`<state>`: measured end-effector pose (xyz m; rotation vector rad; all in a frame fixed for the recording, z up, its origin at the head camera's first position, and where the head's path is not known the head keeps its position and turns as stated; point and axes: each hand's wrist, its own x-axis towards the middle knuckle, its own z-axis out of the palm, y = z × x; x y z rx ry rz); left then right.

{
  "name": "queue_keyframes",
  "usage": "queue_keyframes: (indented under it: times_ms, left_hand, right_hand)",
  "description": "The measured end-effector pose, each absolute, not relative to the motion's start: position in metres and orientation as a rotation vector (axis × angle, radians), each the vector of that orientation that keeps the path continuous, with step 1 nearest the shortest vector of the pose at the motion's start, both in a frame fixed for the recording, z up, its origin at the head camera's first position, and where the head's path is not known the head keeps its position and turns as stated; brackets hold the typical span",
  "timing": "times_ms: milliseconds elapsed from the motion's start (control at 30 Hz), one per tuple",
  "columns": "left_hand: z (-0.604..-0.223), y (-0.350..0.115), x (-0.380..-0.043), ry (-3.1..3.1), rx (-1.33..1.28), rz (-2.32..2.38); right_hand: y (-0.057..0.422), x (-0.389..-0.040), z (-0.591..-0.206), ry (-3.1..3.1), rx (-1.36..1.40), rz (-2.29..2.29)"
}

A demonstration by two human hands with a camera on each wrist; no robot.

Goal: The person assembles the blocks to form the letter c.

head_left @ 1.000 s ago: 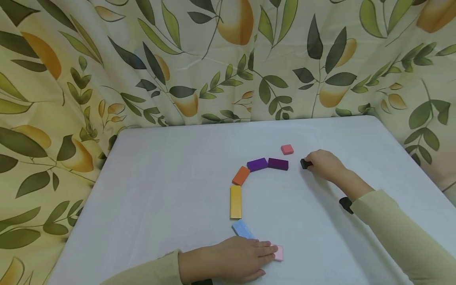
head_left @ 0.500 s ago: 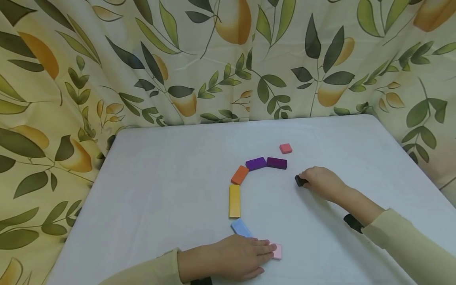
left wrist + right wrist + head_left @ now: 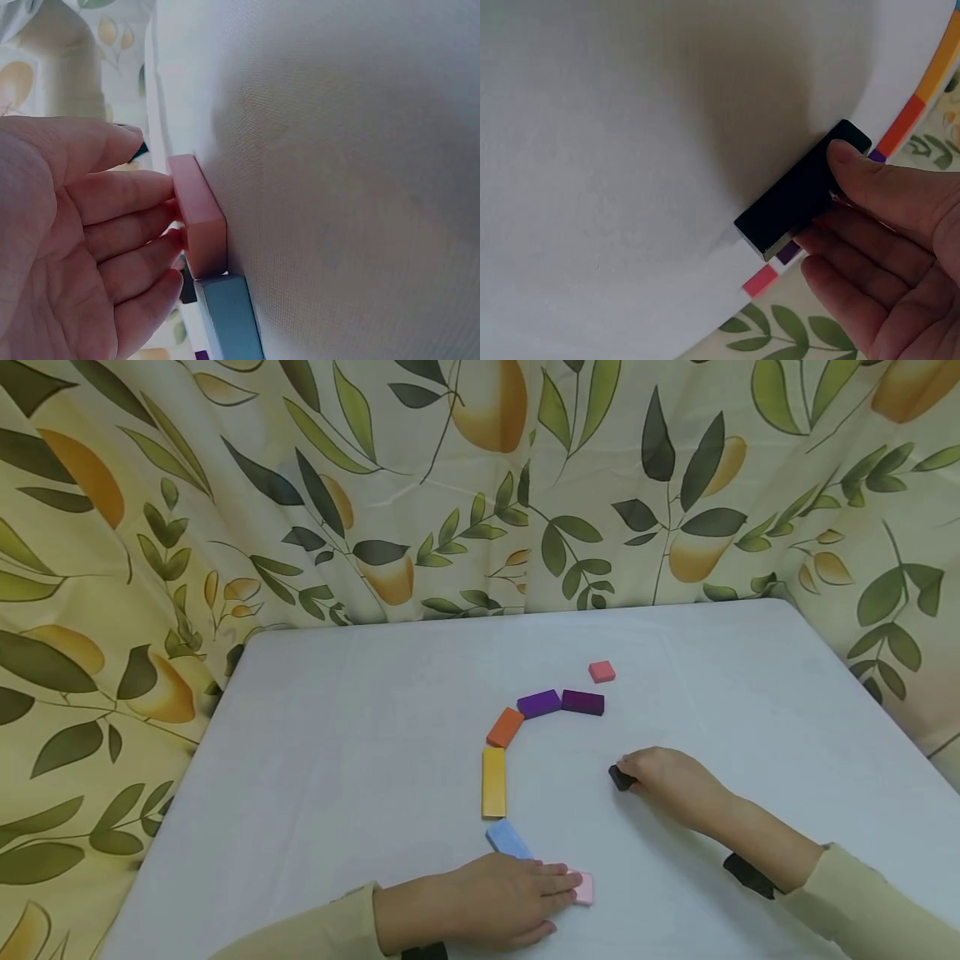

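My right hand (image 3: 671, 783) pinches a black block (image 3: 621, 778) above the right part of the white table; in the right wrist view the thumb lies along the dark block (image 3: 802, 176). My left hand (image 3: 501, 900) lies flat with its fingertips on a pale pink block (image 3: 585, 890). The left wrist view shows those fingertips touching the pink block (image 3: 199, 210), whose end meets a blue block (image 3: 231, 315). From the blue block a curve runs up through yellow (image 3: 493, 783), orange (image 3: 506, 727), violet (image 3: 538, 704) and dark purple (image 3: 582, 702) blocks.
A small coral-red block (image 3: 602, 672) lies apart, behind the dark purple one. The white tabletop (image 3: 360, 735) ends at a curtain (image 3: 465, 527) printed with leaves and fruit, behind and to the left.
My right hand has moved toward the person and slightly left, carrying the black block down from near the dark purple one. My left hand stays on the pink block.
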<state>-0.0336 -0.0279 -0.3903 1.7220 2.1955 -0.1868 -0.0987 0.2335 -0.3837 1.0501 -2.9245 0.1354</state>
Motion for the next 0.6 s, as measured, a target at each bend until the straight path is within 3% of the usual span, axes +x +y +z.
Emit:
queue_keyframes:
  times_ms: [600]
  left_hand:
    - [-0.391, -0.026, -0.034, 2.179, 1.685, -0.163]
  right_hand:
    - [0.220, -0.066, -0.388, -2.911, 1.049, 0.173]
